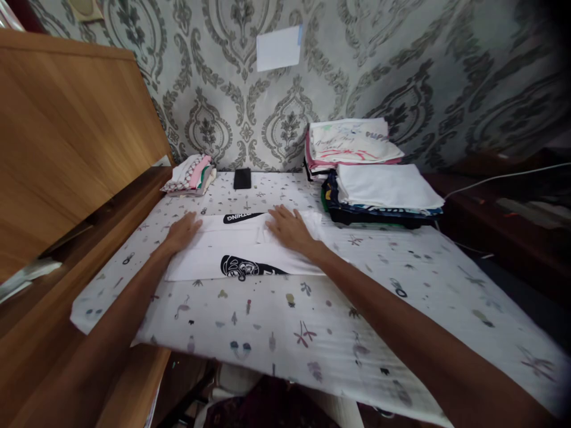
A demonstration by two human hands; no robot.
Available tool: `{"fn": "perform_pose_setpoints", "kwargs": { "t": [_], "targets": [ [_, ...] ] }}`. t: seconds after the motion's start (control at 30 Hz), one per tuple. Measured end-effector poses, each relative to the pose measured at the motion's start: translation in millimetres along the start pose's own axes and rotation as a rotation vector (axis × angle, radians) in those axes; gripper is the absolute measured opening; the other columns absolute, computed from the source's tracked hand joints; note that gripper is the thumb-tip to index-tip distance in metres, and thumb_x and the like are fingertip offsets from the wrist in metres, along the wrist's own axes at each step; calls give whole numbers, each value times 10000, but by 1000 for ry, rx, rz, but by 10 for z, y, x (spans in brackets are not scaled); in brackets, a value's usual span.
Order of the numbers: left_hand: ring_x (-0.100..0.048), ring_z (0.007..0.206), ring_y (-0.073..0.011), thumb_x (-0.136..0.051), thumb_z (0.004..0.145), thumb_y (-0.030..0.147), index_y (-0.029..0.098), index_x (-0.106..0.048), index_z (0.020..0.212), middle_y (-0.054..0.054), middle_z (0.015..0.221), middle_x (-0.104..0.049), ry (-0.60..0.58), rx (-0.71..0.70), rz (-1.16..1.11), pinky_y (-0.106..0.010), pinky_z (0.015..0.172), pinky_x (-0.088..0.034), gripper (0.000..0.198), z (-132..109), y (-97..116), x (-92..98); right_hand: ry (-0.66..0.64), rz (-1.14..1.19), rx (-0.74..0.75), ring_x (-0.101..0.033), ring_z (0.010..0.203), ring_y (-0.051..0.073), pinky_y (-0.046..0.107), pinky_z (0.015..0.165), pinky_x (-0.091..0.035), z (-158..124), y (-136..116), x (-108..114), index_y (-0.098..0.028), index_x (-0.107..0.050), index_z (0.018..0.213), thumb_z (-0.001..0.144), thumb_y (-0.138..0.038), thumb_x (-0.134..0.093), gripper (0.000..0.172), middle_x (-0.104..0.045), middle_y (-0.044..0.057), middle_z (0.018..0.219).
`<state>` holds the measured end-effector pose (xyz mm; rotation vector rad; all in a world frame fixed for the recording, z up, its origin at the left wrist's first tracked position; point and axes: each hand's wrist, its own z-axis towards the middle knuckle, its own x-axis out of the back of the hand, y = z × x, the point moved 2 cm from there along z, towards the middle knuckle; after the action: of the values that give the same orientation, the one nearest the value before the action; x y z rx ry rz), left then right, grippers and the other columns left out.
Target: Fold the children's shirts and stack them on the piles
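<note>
Cloth [203,261] in white with black print lies folded in a wide strip across the middle of a tabletop [267,327] with a patterned cover. The left hand [182,230] rests at the strip's left end, its fingers loosely extended; the right hand [289,230] lies palm down toward the other end, fingers spread open. Behind, a small clothes pile [190,176] and a flat black object [242,179] sit near the wall [245,101], with taller folded stacks [388,184] at right.
</note>
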<state>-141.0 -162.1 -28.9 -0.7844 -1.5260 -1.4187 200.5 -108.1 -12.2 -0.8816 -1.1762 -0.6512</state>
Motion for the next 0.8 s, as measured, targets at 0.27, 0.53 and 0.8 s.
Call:
{"fn": "perform_pose_setpoints", "kwargs": {
  "t": [0.27, 0.53, 0.8],
  "targets": [
    [-505, 1357, -250, -358, 935, 403, 152, -569, 1352, -124, 1434, -591, 152, -3, -111, -407, 1180, -351, 531, 179, -220, 90, -24, 79, 515, -428, 1429, 297, 505, 1162, -341, -326, -1360, -132, -109, -629, 1283, 1029, -366, -496, 385, -515, 201, 1500],
    [-640, 1021, -270, -519, 741, 271, 202, -687, 905, -82, 1004, -721, 102, 66, 1, -349, 901, -496, 245, 421, -133, 240, -14, 35, 651, -632, 1020, 289, 381, 705, -574, -391, -2363, -281, -119, -665, 1091, 951, -374, -607, 296, -654, 149, 1143],
    [-588, 668, -199, -638, 606, 272, 201, -583, 762, 2, 651, -604, 16, 160, -72, -284, 602, -427, 181, 477, -142, 269, 6, 89, 600, -689, 937, 260, 374, 720, -583, -259, -2528, -514, -120, -651, 1004, 919, -71, -477, 200, -711, 170, 998]
  ]
}}
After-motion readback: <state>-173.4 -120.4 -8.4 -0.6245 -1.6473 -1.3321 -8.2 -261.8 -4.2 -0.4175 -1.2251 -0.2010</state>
